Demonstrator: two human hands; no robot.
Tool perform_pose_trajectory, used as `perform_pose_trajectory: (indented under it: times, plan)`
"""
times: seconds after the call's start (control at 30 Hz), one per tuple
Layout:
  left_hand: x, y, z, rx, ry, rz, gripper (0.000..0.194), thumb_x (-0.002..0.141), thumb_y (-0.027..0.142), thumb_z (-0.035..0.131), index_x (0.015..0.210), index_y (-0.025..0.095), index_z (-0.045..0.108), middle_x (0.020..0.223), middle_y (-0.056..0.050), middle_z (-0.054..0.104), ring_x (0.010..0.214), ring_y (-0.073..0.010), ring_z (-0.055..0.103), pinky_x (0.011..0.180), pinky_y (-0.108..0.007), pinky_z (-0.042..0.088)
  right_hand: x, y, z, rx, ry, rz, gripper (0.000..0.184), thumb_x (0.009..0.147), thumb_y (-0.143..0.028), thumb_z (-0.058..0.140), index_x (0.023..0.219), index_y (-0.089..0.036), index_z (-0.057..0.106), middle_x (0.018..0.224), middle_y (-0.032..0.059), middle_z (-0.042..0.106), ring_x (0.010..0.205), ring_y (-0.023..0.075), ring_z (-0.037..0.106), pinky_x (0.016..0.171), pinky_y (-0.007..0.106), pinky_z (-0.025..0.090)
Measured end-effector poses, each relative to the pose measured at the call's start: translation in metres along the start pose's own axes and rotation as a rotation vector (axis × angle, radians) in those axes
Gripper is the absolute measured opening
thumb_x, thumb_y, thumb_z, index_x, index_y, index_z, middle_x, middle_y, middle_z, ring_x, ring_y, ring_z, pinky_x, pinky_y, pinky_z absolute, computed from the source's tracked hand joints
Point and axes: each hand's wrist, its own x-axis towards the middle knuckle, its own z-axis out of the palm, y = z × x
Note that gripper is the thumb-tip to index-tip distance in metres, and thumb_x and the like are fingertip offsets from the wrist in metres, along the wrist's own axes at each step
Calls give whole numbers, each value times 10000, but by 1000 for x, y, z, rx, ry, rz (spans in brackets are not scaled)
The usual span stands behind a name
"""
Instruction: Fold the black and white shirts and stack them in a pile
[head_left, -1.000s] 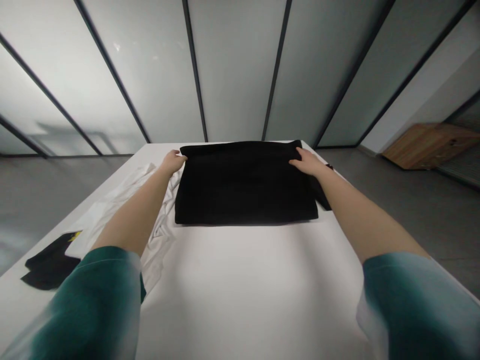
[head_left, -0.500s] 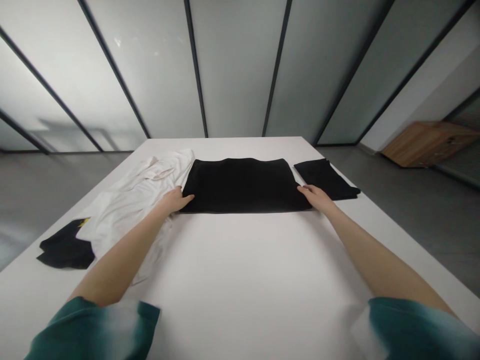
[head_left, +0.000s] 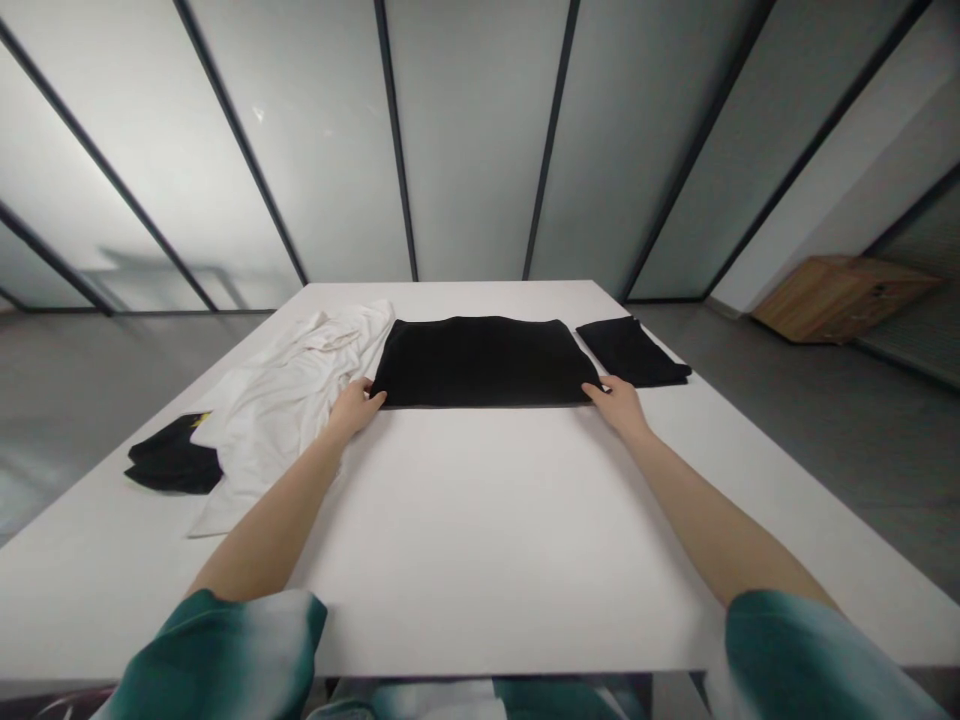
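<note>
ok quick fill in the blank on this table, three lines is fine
The left hand touches the near left corner of the wide folded black garment, and the right hand touches its near ____ corner.
The crumpled white cloth garment lies to the ____ of the black garment.
The small black cloth bundle beside the white cloth shows a small ____ tag.

Missing words: right; left; yellow

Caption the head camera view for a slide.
Left hand and right hand touch the near corners of a folded black garment on a white table.
</note>
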Motion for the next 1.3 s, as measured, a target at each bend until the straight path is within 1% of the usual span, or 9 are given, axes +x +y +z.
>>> perform_pose_trajectory:
  times: [0.1,0.23,0.37,0.47,0.63,0.7,0.8,0.93,1.3]
  plan:
    - [-1,-2,2,-251,16,7,236,739,415,587,857,210,583,638,7,576,625,-193,597,581,-280,432,0,-1,-2,97,-1,34,252,684,-445,616,623,-202,588,588,23,579,609,194,536,587,307,415]
    - [-1,-2,0,-606,-57,2,251,687,409,615,798,212,506,525,59,492,441,-110,440,451,-224,320,-3,-2,0,356,-94,186,315,645,-507,653,626,-227,510,440,-39,450,428,137,428,410,259,319]
    - [-1,-2,-3,-741,-87,-10,259,655,380,641,772,209,487,472,78,446,390,-79,372,411,-201,263,-4,1,-1,562,-122,287,364,547,-477,726,669,-235,483,450,-63,444,394,106,394,361,228,267]
    - [1,-4,-4,-739,-96,-9,236,644,357,636,765,201,508,468,75,434,397,-80,376,407,-204,258,-3,2,-5,620,-126,300,344,523,-410,725,683,-236,475,479,-67,455,406,96,395,374,226,274]
    - [3,-6,-6,-624,-125,-58,206,652,365,606,736,186,550,459,56,431,406,-98,388,420,-227,268,-2,1,-9,553,-158,333,295,567,-395,683,657,-248,444,408,-77,382,385,107,353,380,247,246]
    - [2,-5,-6,-571,-122,-93,230,697,418,582,720,193,543,449,53,423,401,-101,379,424,-231,268,-2,-2,-9,450,-165,324,296,624,-447,669,644,-248,451,406,-60,393,399,122,369,401,260,266]
    - [0,-2,-6,-494,-115,-135,271,766,473,535,715,207,519,446,54,425,389,-105,372,426,-234,275,-3,-4,-8,184,-123,201,335,685,-524,655,630,-235,494,489,-11,487,509,162,466,488,284,344]
    - [1,-1,-3,-452,-91,-143,237,792,436,529,711,218,490,448,57,435,385,-108,382,437,-233,294,-4,0,-6,-26,-73,93,306,713,-500,639,637,-219,545,593,19,551,669,211,543,621,311,410]
    - [-6,-1,-4,-300,-20,-79,222,782,407,525,669,218,503,501,20,511,487,-152,501,502,-266,355,-10,0,-6,18,-10,109,261,686,-434,553,535,-228,500,512,-7,469,603,185,462,568,298,330]
